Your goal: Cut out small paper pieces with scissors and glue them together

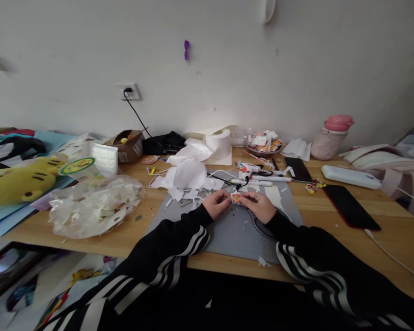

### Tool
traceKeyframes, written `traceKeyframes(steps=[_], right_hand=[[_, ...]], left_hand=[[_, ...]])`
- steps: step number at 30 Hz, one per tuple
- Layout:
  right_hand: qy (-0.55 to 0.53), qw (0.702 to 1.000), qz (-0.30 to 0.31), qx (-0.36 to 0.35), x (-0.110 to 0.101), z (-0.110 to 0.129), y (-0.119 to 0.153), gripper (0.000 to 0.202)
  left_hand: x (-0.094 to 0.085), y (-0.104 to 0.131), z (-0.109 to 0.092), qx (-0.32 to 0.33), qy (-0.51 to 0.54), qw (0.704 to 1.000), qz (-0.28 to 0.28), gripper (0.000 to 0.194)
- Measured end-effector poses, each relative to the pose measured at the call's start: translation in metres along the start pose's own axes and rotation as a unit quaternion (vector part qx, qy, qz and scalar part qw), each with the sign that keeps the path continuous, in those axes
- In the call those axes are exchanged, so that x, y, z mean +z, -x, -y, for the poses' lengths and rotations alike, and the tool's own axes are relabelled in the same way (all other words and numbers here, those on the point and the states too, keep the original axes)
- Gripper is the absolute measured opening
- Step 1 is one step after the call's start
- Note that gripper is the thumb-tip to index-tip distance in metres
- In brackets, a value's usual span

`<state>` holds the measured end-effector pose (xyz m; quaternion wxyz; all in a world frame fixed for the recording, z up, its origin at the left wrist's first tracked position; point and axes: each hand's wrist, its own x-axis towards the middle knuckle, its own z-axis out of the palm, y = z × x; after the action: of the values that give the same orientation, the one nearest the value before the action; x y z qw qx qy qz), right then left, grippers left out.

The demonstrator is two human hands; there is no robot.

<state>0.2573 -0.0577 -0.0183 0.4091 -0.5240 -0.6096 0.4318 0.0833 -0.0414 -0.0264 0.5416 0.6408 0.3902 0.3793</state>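
A small orange and pink paper cutout (236, 198) is held up over the grey cutting mat (224, 234). My right hand (258, 206) pinches its right side between thumb and fingers. On the other side, my left hand (217, 203) has its fingers pressed together at the cutout's left edge; whether something small is between them is too small to tell. Below my right hand lies a dark round object (264, 228), partly covered by the hand and sleeve. A white and orange glue gun (247, 170) rests behind the hands, beside white pens (271, 178).
White paper scraps (188, 174) lie behind my left hand. A plastic bag (93, 207) and yellow plush (24, 181) are at left. Two phones, a power bank (351, 177) and a pink bottle (331, 137) stand or lie at right. A bowl of cutouts (264, 142) sits at the back.
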Motion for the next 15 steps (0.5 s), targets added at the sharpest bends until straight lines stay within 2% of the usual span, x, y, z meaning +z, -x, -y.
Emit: traceKeyframes(steps=[3, 5, 7, 9, 12, 14, 15], right_hand=[[-0.013, 1.000, -0.016, -0.001, -0.002, 0.003, -0.001, 0.038], [-0.021, 0.998, -0.055, -0.008, -0.009, 0.007, -0.004, 0.040], [-0.019, 0.993, -0.112, -0.028, -0.025, 0.012, -0.009, 0.041], [-0.008, 0.982, -0.178, -0.057, -0.051, 0.018, -0.016, 0.041], [0.028, 0.957, -0.279, -0.082, -0.105, 0.025, -0.033, 0.044], [0.094, 0.939, -0.323, -0.072, -0.144, 0.030, -0.049, 0.040], [0.145, 0.933, -0.325, -0.058, -0.161, 0.032, -0.057, 0.036]], left_hand=[[0.000, 0.001, 0.000, -0.001, 0.004, 1.000, -0.007, 0.038], [0.000, 0.001, 0.000, 0.001, 0.010, 1.000, -0.017, 0.039], [0.000, 0.001, 0.001, 0.005, 0.016, 1.000, -0.026, 0.042], [0.001, 0.000, 0.002, 0.003, 0.019, 0.999, -0.031, 0.044], [0.001, -0.001, 0.003, 0.001, 0.043, 0.999, -0.029, 0.043], [0.002, -0.002, 0.004, -0.001, 0.060, 0.997, -0.043, 0.045], [0.002, -0.002, 0.004, 0.001, 0.065, 0.996, -0.058, 0.045]])
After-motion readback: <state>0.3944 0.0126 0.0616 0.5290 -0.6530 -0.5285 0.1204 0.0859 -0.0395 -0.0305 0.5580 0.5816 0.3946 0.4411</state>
